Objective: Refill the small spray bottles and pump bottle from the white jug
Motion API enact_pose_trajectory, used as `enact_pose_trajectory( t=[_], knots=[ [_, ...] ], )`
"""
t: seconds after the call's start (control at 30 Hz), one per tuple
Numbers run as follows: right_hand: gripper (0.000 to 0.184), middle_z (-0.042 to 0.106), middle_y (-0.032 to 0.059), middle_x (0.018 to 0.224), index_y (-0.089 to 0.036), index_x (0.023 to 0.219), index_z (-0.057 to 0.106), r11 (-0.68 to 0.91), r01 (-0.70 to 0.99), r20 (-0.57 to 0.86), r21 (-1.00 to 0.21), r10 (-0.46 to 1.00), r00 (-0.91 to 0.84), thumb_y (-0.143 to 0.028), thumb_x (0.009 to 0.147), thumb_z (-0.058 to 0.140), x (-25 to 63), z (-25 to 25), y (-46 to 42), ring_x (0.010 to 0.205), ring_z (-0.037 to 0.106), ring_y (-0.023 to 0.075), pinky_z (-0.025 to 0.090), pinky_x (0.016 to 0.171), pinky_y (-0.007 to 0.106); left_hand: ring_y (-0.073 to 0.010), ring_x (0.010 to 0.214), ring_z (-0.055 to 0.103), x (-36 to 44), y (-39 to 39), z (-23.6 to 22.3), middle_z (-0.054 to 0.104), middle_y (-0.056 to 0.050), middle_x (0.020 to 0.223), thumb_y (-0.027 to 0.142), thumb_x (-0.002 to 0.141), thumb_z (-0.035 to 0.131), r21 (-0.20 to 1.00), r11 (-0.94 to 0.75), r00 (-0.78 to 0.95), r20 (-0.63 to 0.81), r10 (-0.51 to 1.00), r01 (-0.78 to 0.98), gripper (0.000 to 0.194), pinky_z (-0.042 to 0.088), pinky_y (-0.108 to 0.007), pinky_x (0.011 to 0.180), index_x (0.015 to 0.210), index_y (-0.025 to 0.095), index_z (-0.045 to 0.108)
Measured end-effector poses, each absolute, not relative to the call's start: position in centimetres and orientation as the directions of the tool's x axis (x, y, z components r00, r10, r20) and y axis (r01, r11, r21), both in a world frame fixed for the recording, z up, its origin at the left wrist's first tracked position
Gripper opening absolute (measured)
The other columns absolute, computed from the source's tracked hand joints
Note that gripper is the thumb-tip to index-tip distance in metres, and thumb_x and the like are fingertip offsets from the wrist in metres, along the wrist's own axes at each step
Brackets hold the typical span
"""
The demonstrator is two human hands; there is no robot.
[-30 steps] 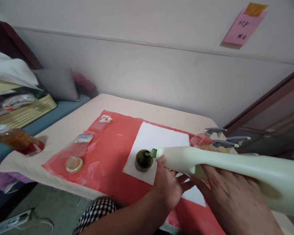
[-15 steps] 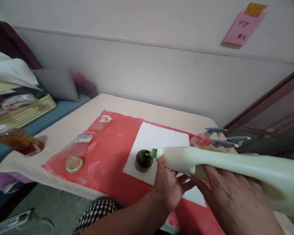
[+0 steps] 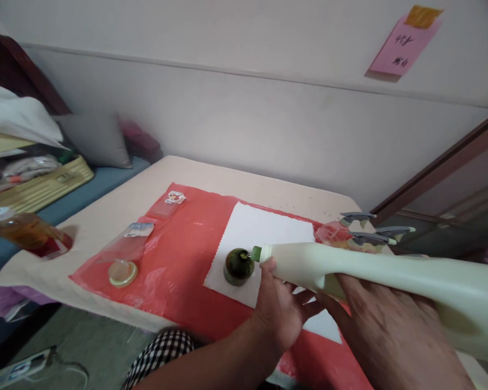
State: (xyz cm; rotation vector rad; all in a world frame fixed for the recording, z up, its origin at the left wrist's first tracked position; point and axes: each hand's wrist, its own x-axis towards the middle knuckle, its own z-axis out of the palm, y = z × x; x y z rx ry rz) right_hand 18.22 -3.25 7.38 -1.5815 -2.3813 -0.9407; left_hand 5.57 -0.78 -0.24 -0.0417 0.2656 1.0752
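Note:
A large pale-green jug-like bottle lies tipped nearly level, its green spout pointing left. From the spout a thin clear stream runs to the mouth of a round dark-green bottle, which stands on white paper. My left hand supports the pale bottle's neck from below, thumb against it near the spout. Around its handle, farther right, my right hand is closed, with some fingers hidden behind the plastic.
Red plastic sheeting and scallop-edged white paper cover the table. Spray bottles stand at right. A round lid and clear packets lie left; an amber drink bottle is at the left edge.
Both hands and the tipped bottle keep nearly the same position. Liquid keeps running from the spout, and the stream's shape varies slightly.

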Motion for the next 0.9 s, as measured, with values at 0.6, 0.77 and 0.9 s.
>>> enact_pose_trajectory(
  t=[0.6,0.77,0.9],
  knots=[
    [0.045,0.065,0.0227,0.121,-0.013,0.134,0.05,0.23,0.865,0.427,0.447,0.794,-0.432,-0.031,0.095,0.035,17.35,7.72,-3.46,0.113,0.062,0.0429,0.05,0.09,0.057,-0.0235,0.092,0.062,5.54,-0.69,0.05,0.061,-0.017,0.129,0.057,0.086,0.051,0.052,0.484,0.458,-0.244,0.855,-0.874,0.066,0.053,-0.035,0.076,0.135,0.014,0.057],
    [0.048,0.065,0.0225,0.121,-0.013,0.138,0.048,0.239,0.864,0.408,0.443,0.805,-0.432,-0.027,0.093,0.037,17.33,7.69,-3.53,0.115,0.061,0.0436,0.049,0.092,0.058,-0.024,0.092,0.062,5.62,-0.71,-0.09,0.061,-0.017,0.128,0.058,0.086,0.05,0.041,0.481,0.459,-0.24,0.855,-0.876,0.068,0.053,-0.035,0.075,0.138,0.015,0.055],
    [0.046,0.064,0.0225,0.124,-0.014,0.134,0.051,0.222,0.872,0.412,0.436,0.813,-0.412,-0.03,0.093,0.04,17.44,7.6,-3.59,0.115,0.06,0.0437,0.048,0.093,0.058,-0.0245,0.092,0.062,5.65,-0.74,-0.04,0.061,-0.017,0.129,0.059,0.085,0.052,0.036,0.479,0.458,-0.24,0.856,-0.877,0.069,0.053,-0.035,0.076,0.137,0.015,0.056]
  ],
)
